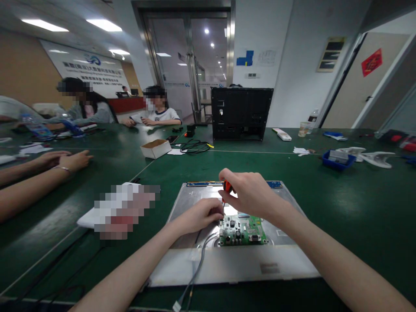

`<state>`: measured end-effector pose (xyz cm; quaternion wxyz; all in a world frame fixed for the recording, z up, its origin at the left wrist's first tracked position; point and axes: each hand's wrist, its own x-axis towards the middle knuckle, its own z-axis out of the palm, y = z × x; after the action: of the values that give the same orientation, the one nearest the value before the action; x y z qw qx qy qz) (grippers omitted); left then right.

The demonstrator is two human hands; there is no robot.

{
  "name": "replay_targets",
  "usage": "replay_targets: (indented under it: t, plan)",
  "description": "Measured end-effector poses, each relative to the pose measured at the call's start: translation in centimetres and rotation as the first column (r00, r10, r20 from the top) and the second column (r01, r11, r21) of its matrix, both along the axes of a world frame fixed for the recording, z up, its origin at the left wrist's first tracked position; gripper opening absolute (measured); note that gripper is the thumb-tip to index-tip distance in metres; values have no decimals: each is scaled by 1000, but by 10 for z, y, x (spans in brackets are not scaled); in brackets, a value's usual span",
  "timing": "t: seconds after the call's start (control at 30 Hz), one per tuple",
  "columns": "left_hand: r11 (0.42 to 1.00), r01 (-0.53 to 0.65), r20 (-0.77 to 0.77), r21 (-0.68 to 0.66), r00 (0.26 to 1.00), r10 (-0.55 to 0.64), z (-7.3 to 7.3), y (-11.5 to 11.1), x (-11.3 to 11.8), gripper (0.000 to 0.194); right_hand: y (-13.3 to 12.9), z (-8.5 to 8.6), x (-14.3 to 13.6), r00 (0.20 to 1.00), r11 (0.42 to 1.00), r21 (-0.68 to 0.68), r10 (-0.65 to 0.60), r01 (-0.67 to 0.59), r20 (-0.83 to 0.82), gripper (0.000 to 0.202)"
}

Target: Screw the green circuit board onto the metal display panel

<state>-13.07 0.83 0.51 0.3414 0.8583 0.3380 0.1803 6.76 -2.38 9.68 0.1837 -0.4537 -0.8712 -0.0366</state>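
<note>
My right hand (248, 193) is closed around the red and black handle of a screwdriver (227, 186), whose shaft points down at the upper left corner of a green circuit board (242, 229). Close against that corner, my left hand (206, 214) has its fingers curled together near the screwdriver's tip; what they hold, if anything, is hidden. The board lies on the metal back of a flat display panel (286, 264). A grey cable (202, 260) runs from the board's left side over the panel's near edge to a white connector (177, 306).
A black monitor housing (242, 113) stands at the back. Left of it are a small cardboard box (156, 148) and a coiled black cable (196, 147). A blue tray (338, 159) sits at the right. Another person's arms (42, 173) rest on the table at left.
</note>
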Motion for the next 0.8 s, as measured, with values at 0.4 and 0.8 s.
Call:
replay_targets:
  t: [0.4, 0.8]
  plan:
    - [1000, 28, 6, -13, 1000, -28, 1, 0, -2, 7, 0, 1, 4, 994, 996, -32, 82, -85, -69, 23]
    - [999, 29, 14, -12, 999, -29, -5, 3, -4, 8, 1, 0, 3, 992, 996, -10, 93, -94, -89, 27]
